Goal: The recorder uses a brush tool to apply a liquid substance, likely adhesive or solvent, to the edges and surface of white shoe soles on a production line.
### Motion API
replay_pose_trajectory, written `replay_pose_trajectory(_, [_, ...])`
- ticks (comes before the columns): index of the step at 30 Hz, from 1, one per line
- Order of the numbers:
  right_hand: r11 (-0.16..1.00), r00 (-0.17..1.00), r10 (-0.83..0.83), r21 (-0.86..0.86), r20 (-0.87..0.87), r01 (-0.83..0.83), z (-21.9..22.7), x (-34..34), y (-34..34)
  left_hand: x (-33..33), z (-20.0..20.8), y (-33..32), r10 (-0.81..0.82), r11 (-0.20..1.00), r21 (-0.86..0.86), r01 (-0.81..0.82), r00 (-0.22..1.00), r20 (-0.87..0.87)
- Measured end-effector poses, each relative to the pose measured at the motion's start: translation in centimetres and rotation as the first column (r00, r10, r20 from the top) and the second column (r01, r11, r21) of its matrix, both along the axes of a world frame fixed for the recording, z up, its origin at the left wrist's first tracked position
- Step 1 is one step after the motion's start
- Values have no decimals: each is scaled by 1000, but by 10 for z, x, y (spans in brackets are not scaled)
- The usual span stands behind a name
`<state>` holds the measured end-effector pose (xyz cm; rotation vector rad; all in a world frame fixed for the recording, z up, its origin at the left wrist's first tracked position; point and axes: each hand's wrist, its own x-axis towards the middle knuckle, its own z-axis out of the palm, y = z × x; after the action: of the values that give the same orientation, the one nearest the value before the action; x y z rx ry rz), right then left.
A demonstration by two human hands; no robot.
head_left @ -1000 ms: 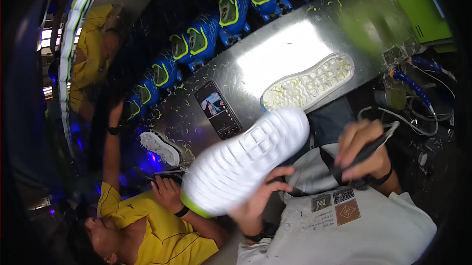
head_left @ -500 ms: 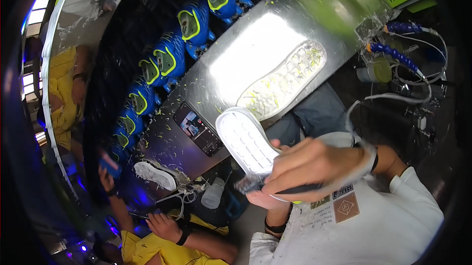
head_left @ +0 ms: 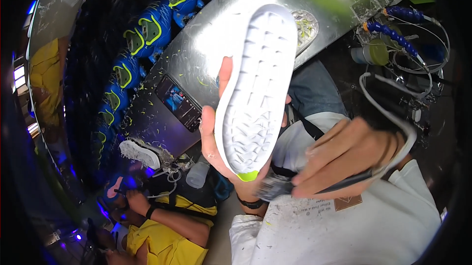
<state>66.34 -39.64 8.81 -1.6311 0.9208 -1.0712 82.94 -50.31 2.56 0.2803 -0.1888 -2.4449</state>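
A white shoe sole (head_left: 260, 78) with a green tip at its lower end stands tilted up before me, its grooved inner face showing. My left hand (head_left: 214, 142) grips it from behind, fingers showing along both edges. To the right, my right hand (head_left: 349, 154) is closed around a black-handled tool with a dark, brush-like head (head_left: 275, 186). The head is smeared by motion and lies just beside the sole's green tip. I cannot tell whether it touches the sole.
Behind lies another sole (head_left: 306, 29) with shavings on the metal bench (head_left: 216, 38), near a phone (head_left: 178, 102). Blue shoes (head_left: 150, 29) line the far left; a smaller sole (head_left: 140, 153) is nearer. Blue hoses (head_left: 393, 41) stand right. A yellow-shirted person (head_left: 167, 238) works lower left.
The held sole has risen and turned more upright, showing its full inner face. My right hand has moved right and down with the tool, away from in front of my left hand.
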Motion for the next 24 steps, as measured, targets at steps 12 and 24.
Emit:
replay_pose_trajectory(12, [927,969,-210,-289,128,239,4,37,-12,6,10,21,21,991,133,1,986,-167])
replay_pose_trajectory(24, [802,795,-585,-32,162,597,4,-3,-58,7,15,-2,150,981,-114,-155,987,-52])
